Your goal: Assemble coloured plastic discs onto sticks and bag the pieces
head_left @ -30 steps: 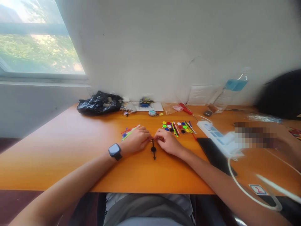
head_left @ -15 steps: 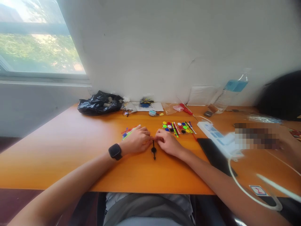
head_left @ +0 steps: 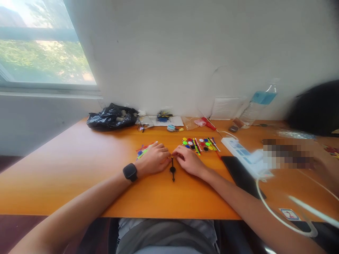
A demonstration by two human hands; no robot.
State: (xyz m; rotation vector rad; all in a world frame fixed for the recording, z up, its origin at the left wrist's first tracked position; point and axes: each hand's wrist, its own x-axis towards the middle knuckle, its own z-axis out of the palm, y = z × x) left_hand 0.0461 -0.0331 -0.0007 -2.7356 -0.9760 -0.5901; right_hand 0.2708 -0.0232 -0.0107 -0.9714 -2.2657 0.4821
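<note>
My left hand (head_left: 158, 157), with a black watch (head_left: 130, 172) on its wrist, lies low over the table with fingers bent and drawn together. Close by on its right, my right hand (head_left: 188, 160) is curled with thumb and fingertips pinched. The fingertips of both hands nearly meet, and whatever is between them is too small and hidden to name. Just below them, flat on the table, lies a black arrow-shaped spinner piece (head_left: 172, 170) with a round middle. Colourful plastic pieces (head_left: 140, 153) lie partly hidden behind my left hand.
Coloured discs and sticks (head_left: 200, 144) lie behind my right hand. To the right are a black phone-like slab (head_left: 239, 174), a white power strip (head_left: 238, 150) and its cable. A black plastic bag (head_left: 112, 117) and a clear bottle (head_left: 255, 108) stand along the wall.
My right fingertips have shifted slightly left, nearer to my left hand. The black spinner piece stays where it was on the table.
</note>
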